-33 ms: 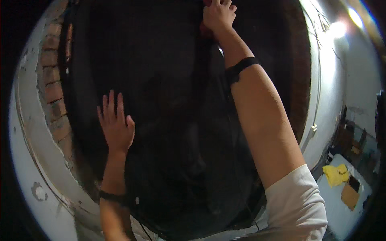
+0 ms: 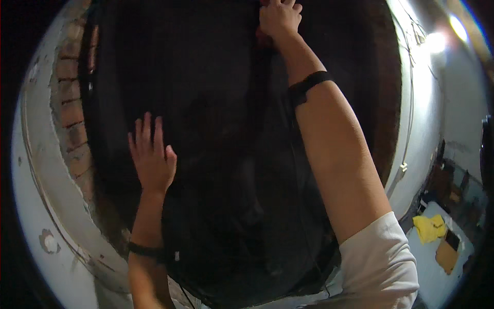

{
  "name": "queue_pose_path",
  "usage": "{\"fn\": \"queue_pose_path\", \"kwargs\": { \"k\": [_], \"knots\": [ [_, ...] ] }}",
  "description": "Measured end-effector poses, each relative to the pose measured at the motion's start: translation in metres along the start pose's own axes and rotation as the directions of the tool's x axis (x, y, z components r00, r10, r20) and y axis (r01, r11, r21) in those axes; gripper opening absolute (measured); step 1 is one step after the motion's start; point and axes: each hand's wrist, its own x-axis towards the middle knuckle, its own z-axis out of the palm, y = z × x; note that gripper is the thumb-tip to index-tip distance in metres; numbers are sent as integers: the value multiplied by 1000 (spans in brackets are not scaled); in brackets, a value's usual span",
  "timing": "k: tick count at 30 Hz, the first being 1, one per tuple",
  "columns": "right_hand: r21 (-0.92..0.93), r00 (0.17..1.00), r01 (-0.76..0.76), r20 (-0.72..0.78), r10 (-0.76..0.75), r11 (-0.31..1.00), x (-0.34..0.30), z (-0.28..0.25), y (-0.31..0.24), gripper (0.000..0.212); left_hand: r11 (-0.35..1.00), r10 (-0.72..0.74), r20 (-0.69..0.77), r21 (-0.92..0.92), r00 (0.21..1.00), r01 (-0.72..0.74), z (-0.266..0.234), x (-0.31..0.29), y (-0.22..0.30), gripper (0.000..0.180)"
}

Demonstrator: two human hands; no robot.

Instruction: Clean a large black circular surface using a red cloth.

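Note:
A large dark, glossy panel (image 2: 221, 170) fills the middle of the view and dimly mirrors shapes. My left hand (image 2: 153, 162) lies against it on the left, fingers stretched out and holding nothing. High up, at the top edge of the picture, my right hand (image 2: 280, 21) is closed on a dark red cloth-like thing (image 2: 263, 38). Most of that red thing is hidden behind the hand or lost in the dark. The right arm is stretched far up along the panel. Each wrist wears a black band.
Bare brick (image 2: 72, 113) and rough plaster border the panel on the left. Cables run down the white wall (image 2: 419, 113) at right, beside a bright lamp (image 2: 435, 42). Lower right, a pale table (image 2: 429, 268) bears a yellow cloth (image 2: 429, 228) and a brown flat piece (image 2: 446, 256).
The view has shifted slightly, moving the brick edge and my left hand a little to the right in the picture. My right hand keeps its place and its hold.

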Motion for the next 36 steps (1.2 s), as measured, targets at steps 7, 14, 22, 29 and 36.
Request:
{"fn": "queue_pose_path", "kwargs": {
  "k": [7, 14, 22, 29, 36],
  "knots": [
    [92, 880, 403, 233, -414, 910, -22, -3, -105, 54, 997, -2, 8, -72, 1000, 3, -3, 1, 5, 73],
    [164, 750, 656, -30, -661, 737, -110, 2, -165, 46, 997, 5, -16, -79, 1000, -6, -1, -1, 3, 72],
    [260, 719, 675, -22, -695, 690, -81, -13, -123, 47, 997, -3, -2, -82, 1000, 3, 2, 1, 1, 72],
    [77, 980, -192, -36, 195, 978, -25, -37, 73, 55, 998, 3, -25, -65, 1000, -5, 0, 1, 2, 65],
    [-40, 859, -511, 25, 512, 859, -38, -52, 114, 61, 998, -12, -6, -60, 1000, 12, -3, 0, 7, 65]
  ]
}}
